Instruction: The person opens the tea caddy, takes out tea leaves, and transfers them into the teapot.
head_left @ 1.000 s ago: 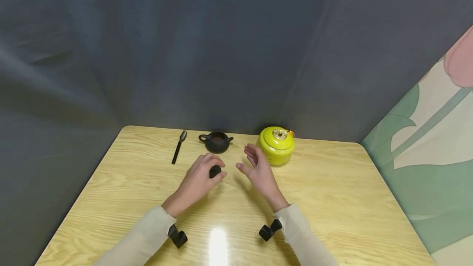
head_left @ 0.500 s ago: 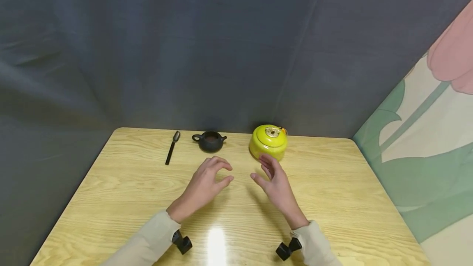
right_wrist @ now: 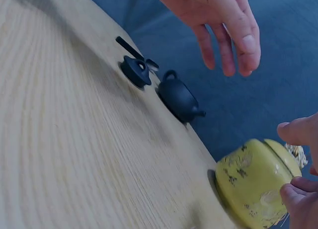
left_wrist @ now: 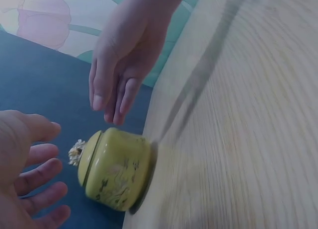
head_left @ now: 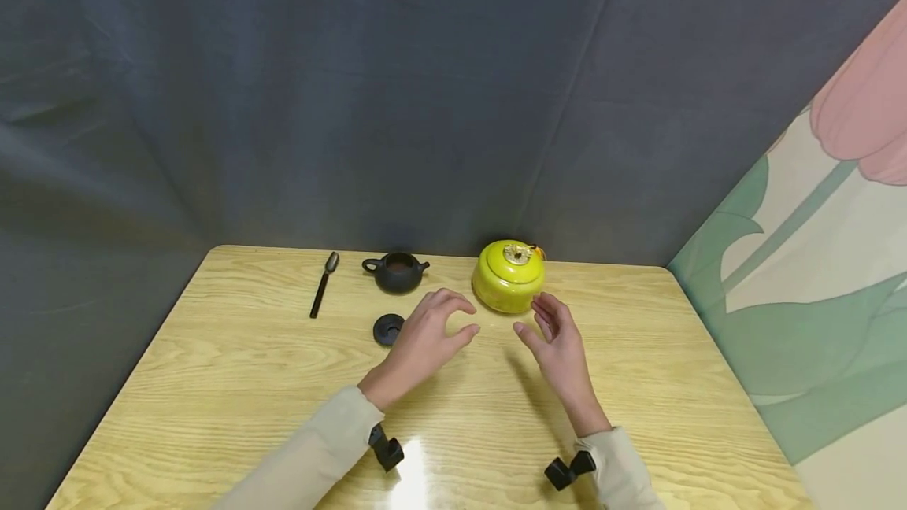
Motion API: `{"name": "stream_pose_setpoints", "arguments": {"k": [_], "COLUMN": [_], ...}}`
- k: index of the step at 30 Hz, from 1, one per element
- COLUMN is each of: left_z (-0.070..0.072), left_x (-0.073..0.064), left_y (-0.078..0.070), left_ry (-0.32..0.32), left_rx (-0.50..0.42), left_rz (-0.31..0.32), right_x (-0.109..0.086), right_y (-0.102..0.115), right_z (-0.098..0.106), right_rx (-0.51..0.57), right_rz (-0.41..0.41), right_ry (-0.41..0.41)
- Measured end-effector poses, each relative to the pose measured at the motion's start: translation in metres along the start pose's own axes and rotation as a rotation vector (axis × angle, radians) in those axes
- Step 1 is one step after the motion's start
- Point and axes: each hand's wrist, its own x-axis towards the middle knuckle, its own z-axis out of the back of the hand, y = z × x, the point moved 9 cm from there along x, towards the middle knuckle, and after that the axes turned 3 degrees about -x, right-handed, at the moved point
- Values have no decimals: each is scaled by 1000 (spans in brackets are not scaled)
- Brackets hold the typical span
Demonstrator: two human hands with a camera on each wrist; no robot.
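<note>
My left hand (head_left: 427, 337) hovers above the table with its thumb and fingers apart, holding nothing. Beside it on the table lies a small black teapot lid (head_left: 386, 329), partly hidden behind that hand. My right hand (head_left: 562, 352) hangs in front of a yellow lidded jar (head_left: 505, 290), fingers loosely bent and also holding nothing. The jar has a gold ornamental knob (head_left: 518, 254) on its lid, and the left wrist view shows dark patterns on its side. Behind the left hand stands a black teapot (head_left: 398, 275) without its lid, its spout pointing right.
A dark spoon (head_left: 323, 285) with a black handle lies left of the teapot. The wooden table (head_left: 212, 384) ends at a dark curtain (head_left: 397, 101) close behind the jar and teapot. A flowered cloth (head_left: 815, 290) hangs on the right.
The left hand has let go of the black lid, which now rests on the table, and has moved right towards the jar. The right hand has also shifted right.
</note>
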Motion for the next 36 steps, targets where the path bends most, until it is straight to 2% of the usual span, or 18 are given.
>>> {"name": "stream_pose_setpoints", "arguments": {"k": [5,9,13,17,21,25,29,33,36], "left_z": [-15,-23,-29,-37,-46,-55,-65,-70,-73], "left_x": [18,35,52,67,82,99,112,120,125], "left_y": [-2,-1,1,2,5,11,17,19,18], "left_ry": [-24,-83,-153,-176,-181,-177,-136,-102,-71], "left_rx": [-48,-100,-171,-200,-199,-238,-247,-225,-208], "left_rz": [21,49,93,119,121,104,95,101,82], "right_x": [11,20,32,41,44,49,54,58,60], "right_y": [-9,-17,-26,-34,-39,-40,-41,-41,-42], "right_z": [6,9,5,-1,-5,-9,-13,-12,-8], "right_rx": [10,2,30,68,76,59,46,40,32], "right_rz": [-18,-27,-45,-52,-35,-16,-15,-10,-8], "right_ry": [-42,-69,-83,-95,-111,-122,-123,-119,-129]}}
